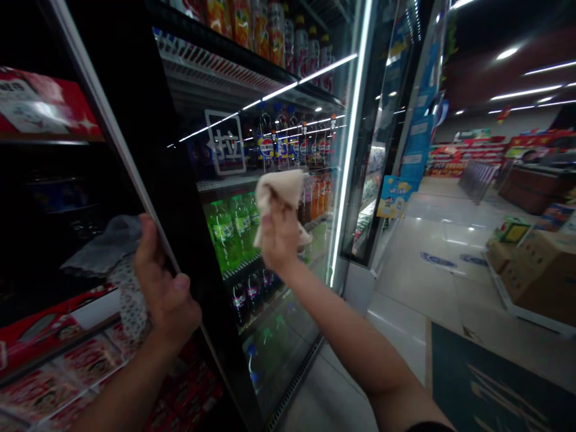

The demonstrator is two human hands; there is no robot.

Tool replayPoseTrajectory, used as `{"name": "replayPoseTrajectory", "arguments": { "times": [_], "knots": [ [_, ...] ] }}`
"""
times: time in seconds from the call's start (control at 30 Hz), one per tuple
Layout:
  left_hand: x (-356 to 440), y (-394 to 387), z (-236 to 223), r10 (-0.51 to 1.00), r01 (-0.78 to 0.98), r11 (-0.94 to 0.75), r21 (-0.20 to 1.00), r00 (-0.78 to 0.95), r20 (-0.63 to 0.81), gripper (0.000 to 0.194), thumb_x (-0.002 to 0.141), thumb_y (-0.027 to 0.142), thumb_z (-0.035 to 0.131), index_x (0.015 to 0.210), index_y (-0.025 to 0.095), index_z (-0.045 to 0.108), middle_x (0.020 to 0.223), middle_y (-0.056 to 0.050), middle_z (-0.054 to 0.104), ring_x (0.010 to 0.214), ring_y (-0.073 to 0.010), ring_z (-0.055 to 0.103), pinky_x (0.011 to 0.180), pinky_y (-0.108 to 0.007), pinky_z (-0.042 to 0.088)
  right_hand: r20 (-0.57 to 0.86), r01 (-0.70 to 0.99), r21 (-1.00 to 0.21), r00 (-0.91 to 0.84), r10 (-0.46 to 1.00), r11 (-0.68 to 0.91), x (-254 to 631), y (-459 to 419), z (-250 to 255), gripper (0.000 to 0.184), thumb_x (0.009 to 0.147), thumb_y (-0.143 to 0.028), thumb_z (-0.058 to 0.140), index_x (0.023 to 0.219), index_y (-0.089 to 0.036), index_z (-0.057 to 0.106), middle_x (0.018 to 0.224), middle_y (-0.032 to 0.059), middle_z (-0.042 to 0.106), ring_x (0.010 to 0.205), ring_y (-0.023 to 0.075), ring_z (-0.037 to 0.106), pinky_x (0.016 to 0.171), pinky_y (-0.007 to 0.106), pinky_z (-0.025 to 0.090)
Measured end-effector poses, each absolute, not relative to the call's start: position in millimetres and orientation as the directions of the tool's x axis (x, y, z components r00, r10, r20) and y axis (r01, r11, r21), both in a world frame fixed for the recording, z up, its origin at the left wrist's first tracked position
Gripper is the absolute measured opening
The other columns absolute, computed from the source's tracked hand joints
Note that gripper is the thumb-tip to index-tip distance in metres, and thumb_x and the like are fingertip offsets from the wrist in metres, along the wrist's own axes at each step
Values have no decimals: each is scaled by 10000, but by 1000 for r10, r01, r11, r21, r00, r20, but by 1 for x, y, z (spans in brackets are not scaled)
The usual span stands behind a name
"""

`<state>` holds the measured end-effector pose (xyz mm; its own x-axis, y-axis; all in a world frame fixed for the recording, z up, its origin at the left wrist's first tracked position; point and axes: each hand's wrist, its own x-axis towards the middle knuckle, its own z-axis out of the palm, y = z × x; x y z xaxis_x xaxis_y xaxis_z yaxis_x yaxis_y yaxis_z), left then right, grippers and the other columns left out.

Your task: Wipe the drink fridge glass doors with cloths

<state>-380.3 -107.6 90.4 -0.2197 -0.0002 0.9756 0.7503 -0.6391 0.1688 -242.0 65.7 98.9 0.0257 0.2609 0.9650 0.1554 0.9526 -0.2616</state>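
Observation:
My right hand (279, 240) presses a folded cream-coloured cloth (288, 185) against the glass door (310, 240) of a drinks cooler, fingers over the cloth. To the left, my left hand (165, 294) is closed at the metal edge strip (135, 174) of the dark door frame. A thin grey cloth with a small pattern (128, 282) hangs from its fingers, partly hidden behind them. A white pull sign (226, 143) marks the glass above and left of my right hand. Behind the glass stand green soda bottles (229, 228) and cola bottles (266, 144).
Shelves with red packages (90, 360) stand at the left, close to my left hand. On the right, a tiled floor (405, 252) leads past cardboard boxes (544, 264) on a low platform and a dark mat (486, 372). A blue sign (392, 195) hangs beyond the cooler.

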Motion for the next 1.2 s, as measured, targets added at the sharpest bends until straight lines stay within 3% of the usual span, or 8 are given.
{"name": "replayPoseTrajectory", "arguments": {
  "times": [0.13,0.33,0.4,0.57,0.83,0.97,1.07,1.2],
  "knots": [
    [-384,-108,86,32,715,-651,254,-309,950,837,774,599,799,1557,418,565,1709,44,500,1630,-343,393,1367,-521,333,981,102,163,-125,-150,981,-260,-39,86,381,1047,-379,504,1310,-194,710,1560,185,569,1648,335,311,1350,583,321],
    [-378,-108,91,-41,778,-612,140,-209,977,825,768,469,803,1556,390,575,1690,52,525,1623,-338,404,1390,-553,299,956,131,286,-108,-273,949,-256,20,74,342,1049,-437,510,1253,-266,725,1570,118,578,1659,291,296,1384,604,207],
    [-371,-108,95,-42,760,-635,139,-214,976,759,793,431,746,1536,395,596,1661,99,554,1604,-286,438,1381,-491,343,989,147,144,-37,-140,979,-246,79,70,396,1076,-458,431,1287,-287,720,1549,103,594,1632,281,356,1374,599,243],
    [-363,-111,100,-16,774,-617,141,-191,981,770,790,363,712,1546,419,577,1642,190,549,1592,-150,442,1334,-271,388,766,117,-641,158,623,759,-193,224,87,743,1037,-621,257,1556,-174,545,1648,151,517,1595,282,415,1357,537,287],
    [-369,-108,95,-29,760,-637,128,-190,981,753,840,428,721,1572,373,554,1689,103,519,1637,-223,382,1390,-395,308,569,88,-821,222,792,565,-181,240,118,773,1060,-537,205,1631,-57,408,1723,230,383,1656,325,296,1378,577,184],
    [-374,-107,91,0,752,-637,168,-218,976,757,856,540,714,1579,400,542,1720,73,480,1658,-280,343,1399,-480,272,750,95,-658,160,641,747,-232,114,82,677,1088,-551,247,1631,-203,453,1703,146,442,1642,311,328,1366,634,232],
    [-378,-108,87,-2,750,-641,163,-214,977,803,833,643,722,1579,409,537,1724,64,477,1666,-310,325,1400,-512,260,971,147,-236,-7,240,961,-259,9,60,561,1078,-406,406,1618,-264,470,1625,130,542,1608,310,391,1349,614,325],
    [-374,-109,88,-31,784,-577,228,-300,954,685,906,567,697,1556,389,576,1689,56,528,1626,-274,409,1389,-430,294,976,149,177,-154,-154,973,-265,-48,54,395,973,-410,601,1314,-242,708,1531,131,625,1645,327,333,1359,578,332]
  ]
}}
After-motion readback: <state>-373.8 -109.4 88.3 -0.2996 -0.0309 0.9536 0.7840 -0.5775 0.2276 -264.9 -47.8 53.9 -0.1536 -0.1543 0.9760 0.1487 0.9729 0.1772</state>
